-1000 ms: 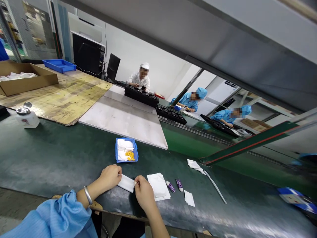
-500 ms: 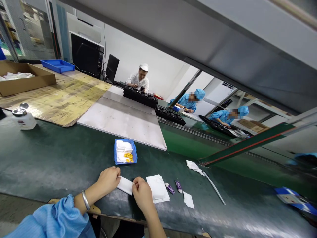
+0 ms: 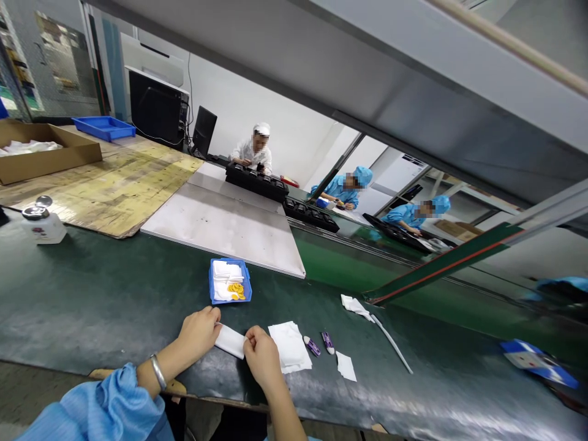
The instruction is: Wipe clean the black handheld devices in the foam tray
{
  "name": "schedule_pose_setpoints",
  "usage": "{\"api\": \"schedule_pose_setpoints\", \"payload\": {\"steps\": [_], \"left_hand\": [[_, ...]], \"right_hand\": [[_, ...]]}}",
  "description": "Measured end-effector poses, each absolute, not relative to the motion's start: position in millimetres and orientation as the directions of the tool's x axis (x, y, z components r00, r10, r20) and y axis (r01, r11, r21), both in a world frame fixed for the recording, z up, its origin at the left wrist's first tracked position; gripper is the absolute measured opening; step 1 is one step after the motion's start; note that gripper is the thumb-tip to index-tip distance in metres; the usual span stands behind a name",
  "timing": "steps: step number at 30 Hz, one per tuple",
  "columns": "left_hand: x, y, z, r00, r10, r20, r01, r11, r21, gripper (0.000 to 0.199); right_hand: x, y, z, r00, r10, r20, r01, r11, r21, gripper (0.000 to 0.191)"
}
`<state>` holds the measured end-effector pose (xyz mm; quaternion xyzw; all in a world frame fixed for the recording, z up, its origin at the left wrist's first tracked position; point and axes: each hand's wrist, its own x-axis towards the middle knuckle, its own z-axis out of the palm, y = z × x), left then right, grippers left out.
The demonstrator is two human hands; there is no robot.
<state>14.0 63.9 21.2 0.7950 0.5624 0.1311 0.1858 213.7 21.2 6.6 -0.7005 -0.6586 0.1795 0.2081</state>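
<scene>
A folded white cloth [image 3: 230, 341] lies stretched between my two hands, just above the green mat near the front edge. My left hand [image 3: 200, 332], with a silver bracelet at the wrist, pinches its left end. The right end is pinched by my right hand [image 3: 263, 355]. Beyond my hands stands a small blue tray [image 3: 212, 288] holding folded white cloths [image 3: 226, 270] and yellow finger cots [image 3: 236, 290]. Right beside my right hand is a stack of flat white cloths [image 3: 290, 348].
Two purple-and-white erasers [image 3: 327, 342], a small white piece [image 3: 345, 366], a crumpled cloth [image 3: 354, 305] and a thin white stick [image 3: 392, 344] lie to the right. A pump bottle [image 3: 43, 222] stands at the left. A slanted green post [image 3: 441, 263] rises at the right. Coworkers sit beyond.
The view has shifted slightly, so the table things appear a little further left. Both hands keep their hold on the folded cloth with hardly any movement.
</scene>
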Motion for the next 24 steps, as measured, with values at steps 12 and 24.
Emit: {"api": "schedule_pose_setpoints", "payload": {"steps": [12, 24], "left_hand": [[12.6, 28.0, -7.5, 0.7, 0.619, 0.356, 0.547, -0.785, 0.29, 0.048], [14.0, 30.7, -19.4, 0.712, 0.619, 0.332, 0.553, -0.785, 0.28, 0.033]], "right_hand": [[212.2, 21.4, 6.8, 0.08, 0.996, 0.034, 0.808, -0.044, -0.588, 0.014], [221.8, 11.0, -1.3, 0.087, 0.982, 0.166, 0.706, 0.057, -0.706, 0.017]]}}
